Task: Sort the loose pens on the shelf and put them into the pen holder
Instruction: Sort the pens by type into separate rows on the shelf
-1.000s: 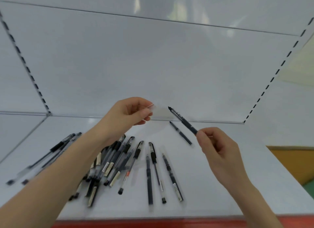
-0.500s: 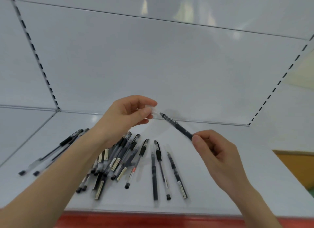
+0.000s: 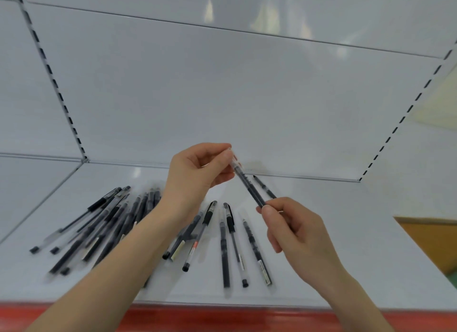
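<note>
A black pen (image 3: 249,186) is held in the air above the white shelf (image 3: 321,245), slanting up to the left. My right hand (image 3: 294,230) pinches its lower end. My left hand (image 3: 200,173) pinches a clear cap (image 3: 235,159) that sits over the pen's upper tip. Several loose black pens (image 3: 108,227) lie in a heap under my left forearm, and three more pens (image 3: 230,242) lie side by side near the shelf's front. One more pen (image 3: 264,187) lies behind the held one. No pen holder is in view.
The shelf's white back panel (image 3: 222,96) rises behind, with slotted uprights (image 3: 49,74) at left and right. A red strip (image 3: 222,319) runs along the front edge. An orange surface (image 3: 432,237) shows at the right.
The clear cap in my left hand and the pen's tip have come together; the cap now sits over the tip. Both hands have moved closer to each other.
</note>
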`<action>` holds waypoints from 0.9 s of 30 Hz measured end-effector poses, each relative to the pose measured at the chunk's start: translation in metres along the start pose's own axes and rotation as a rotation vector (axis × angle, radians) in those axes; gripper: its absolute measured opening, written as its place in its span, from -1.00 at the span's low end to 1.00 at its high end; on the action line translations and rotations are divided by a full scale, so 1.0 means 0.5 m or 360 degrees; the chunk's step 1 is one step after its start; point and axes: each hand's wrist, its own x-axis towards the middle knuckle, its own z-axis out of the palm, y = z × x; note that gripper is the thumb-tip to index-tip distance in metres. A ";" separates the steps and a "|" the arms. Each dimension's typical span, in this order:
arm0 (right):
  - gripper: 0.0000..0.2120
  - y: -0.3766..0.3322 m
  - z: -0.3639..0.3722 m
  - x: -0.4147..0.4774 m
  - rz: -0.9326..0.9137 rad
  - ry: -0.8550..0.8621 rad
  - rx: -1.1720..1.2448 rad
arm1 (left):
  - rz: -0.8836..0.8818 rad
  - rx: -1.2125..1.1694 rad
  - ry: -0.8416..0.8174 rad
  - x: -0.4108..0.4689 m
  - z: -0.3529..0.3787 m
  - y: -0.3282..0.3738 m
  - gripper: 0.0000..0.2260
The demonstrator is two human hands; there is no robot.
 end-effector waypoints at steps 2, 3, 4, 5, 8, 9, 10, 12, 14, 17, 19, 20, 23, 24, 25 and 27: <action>-0.82 0.003 0.002 0.002 -0.0020 0.0019 -0.0013 | -0.0001 -0.0031 0.0013 -0.002 0.000 -0.003 -0.90; -0.83 0.006 0.004 0.003 -0.0019 0.0003 -0.0040 | -0.0002 -0.0050 0.0015 -0.002 -0.001 -0.005 -0.89; -0.83 0.009 0.006 0.004 -0.0009 -0.0034 -0.0075 | -0.0002 -0.0060 0.0012 -0.001 -0.003 -0.007 -0.89; -0.83 0.011 0.008 0.007 0.0011 -0.0092 -0.0120 | -0.0008 -0.0056 0.0004 0.000 -0.005 -0.009 -0.89; -0.84 0.017 0.001 0.023 0.0121 -0.0332 -0.0250 | -0.0044 0.0059 0.0003 0.013 -0.018 -0.021 -0.91; -0.82 0.023 -0.006 0.031 0.0156 -0.0380 -0.0305 | -0.0057 0.0146 0.0018 0.019 -0.024 -0.026 -0.92; -0.80 0.030 -0.013 0.041 0.0176 -0.0392 -0.0376 | -0.0075 0.0251 0.0029 0.024 -0.031 -0.032 -0.93; -0.76 0.052 -0.027 0.067 0.0169 -0.0275 -0.0543 | -0.0117 0.0530 0.0000 0.031 -0.044 -0.044 -0.96; -0.76 0.087 -0.041 0.104 0.0121 -0.0055 -0.0765 | -0.0104 0.0970 -0.0071 0.034 -0.054 -0.057 -0.97; -0.81 0.137 -0.054 0.163 0.0194 0.0091 -0.1062 | -0.0029 0.1639 -0.0190 0.036 -0.066 -0.072 -0.91; -0.78 0.160 -0.055 0.190 0.0282 0.0067 -0.1181 | -0.0027 0.1854 -0.0267 0.037 -0.070 -0.077 -0.86; -0.74 0.166 -0.052 0.199 0.0326 0.0039 -0.1239 | -0.0029 0.1931 -0.0302 0.038 -0.072 -0.079 -0.84; -0.71 0.176 -0.040 0.213 0.0384 -0.0052 -0.1393 | 0.0004 0.2129 -0.0382 0.047 -0.078 -0.083 -0.78; -0.74 0.180 -0.037 0.214 0.0376 -0.0070 -0.1415 | 0.0025 0.2167 -0.0377 0.053 -0.081 -0.083 -0.77; -0.78 0.182 -0.035 0.214 0.0366 -0.0071 -0.1418 | 0.0051 0.2181 -0.0359 0.063 -0.083 -0.084 -0.78; -0.82 0.181 -0.039 0.212 0.0373 -0.0065 -0.1374 | 0.0132 0.2188 -0.0331 0.091 -0.089 -0.089 -0.80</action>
